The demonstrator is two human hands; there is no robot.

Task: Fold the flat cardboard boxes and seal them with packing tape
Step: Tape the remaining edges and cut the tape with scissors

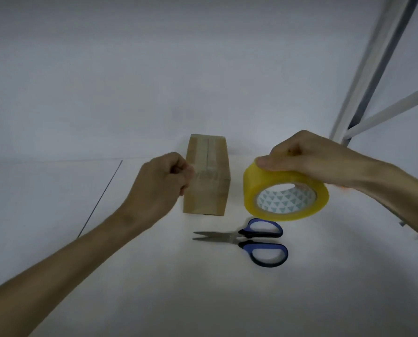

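In the head view, a small brown cardboard box [206, 176] is seen standing folded on the white table [203, 300], its top flaps closed along a centre seam. A glossy band, probably clear tape, is made out across the top, though blur keeps this uncertain. The left grip [159, 183] is placed against the box's left edge with fingers curled; whether a tape end is pinched there cannot be told. The yellow roll of packing tape [285, 198] is clasped from above by the right grip [307, 154] and held clear of the table, just beside the box's right side. A pair of blue-handled steel scissors [249, 239] is laid near the box, blades slightly parted and pointing left. A grey metal frame [373, 81] is seen at the far right.

The sealing step is judged to be in hand. For the next move, the strip would need to be pressed flat over the seam and cut from the roll, for which the scissors are within reach.
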